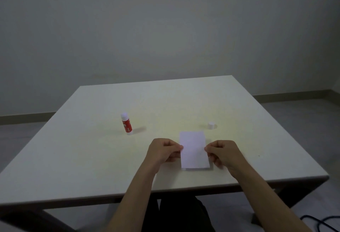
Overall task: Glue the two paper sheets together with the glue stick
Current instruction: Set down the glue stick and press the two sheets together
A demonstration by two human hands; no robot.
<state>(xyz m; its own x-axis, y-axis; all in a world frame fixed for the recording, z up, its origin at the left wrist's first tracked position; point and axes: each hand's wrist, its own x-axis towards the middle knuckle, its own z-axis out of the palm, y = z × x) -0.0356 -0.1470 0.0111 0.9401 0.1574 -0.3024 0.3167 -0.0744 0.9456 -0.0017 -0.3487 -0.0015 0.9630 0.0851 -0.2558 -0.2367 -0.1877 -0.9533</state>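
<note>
A small white paper sheet (193,149) is held between both hands just above the table, near its front edge. My left hand (162,151) pinches the sheet's left edge and my right hand (223,153) pinches its right edge. A sliver of white under the sheet's lower edge may be the second sheet; I cannot tell for sure. The red glue stick (126,123) stands upright to the far left of the paper, uncapped, with its white tip showing. Its white cap (210,125) stands apart, just beyond the paper's far right corner.
The white table (92,158) has its front edge close below my forearms. Behind it are a plain wall and grey floor. A dark cable (320,221) lies on the floor at the lower right.
</note>
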